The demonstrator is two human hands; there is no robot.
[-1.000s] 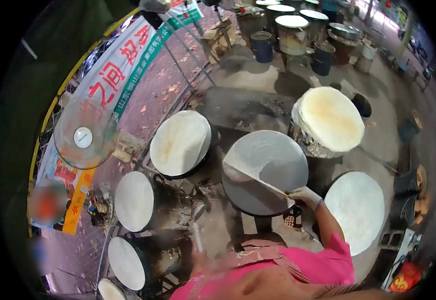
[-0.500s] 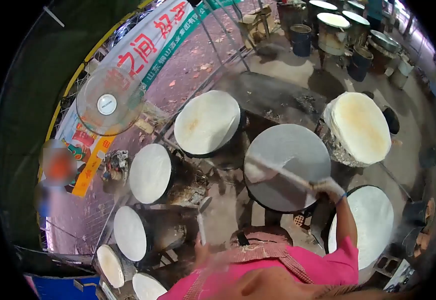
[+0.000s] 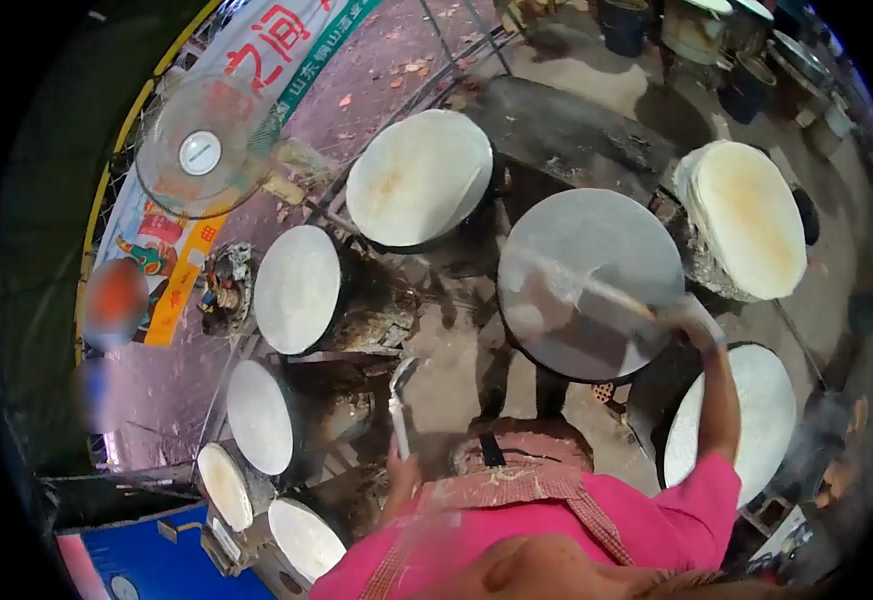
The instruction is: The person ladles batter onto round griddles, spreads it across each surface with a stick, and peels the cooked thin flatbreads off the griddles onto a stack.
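Note:
My right hand [image 3: 692,320] is closed around the light handle of a batter spreader [image 3: 617,298], whose far end is blurred. It reaches over a round dark-grey griddle [image 3: 597,345] in front of me. A pale smear shows near the spreader's end. Low down and left of this griddle, my left hand [image 3: 405,476] grips a ladle [image 3: 398,415] by its handle, with the bowl end pointing away from me. To the right of the griddle stands a tall stack of pale, browned flatbreads [image 3: 752,220].
White-topped round griddles [image 3: 422,180] curve around my left side, and another griddle [image 3: 742,425] is beside my right arm. A standing fan [image 3: 200,153] and a banner [image 3: 287,50] are at the left. Dark buckets [image 3: 747,90] stand at the back right.
The view has tilted, so the griddles sit higher in the picture. The spreader has shifted across the griddle with my right hand. My left hand still holds the ladle.

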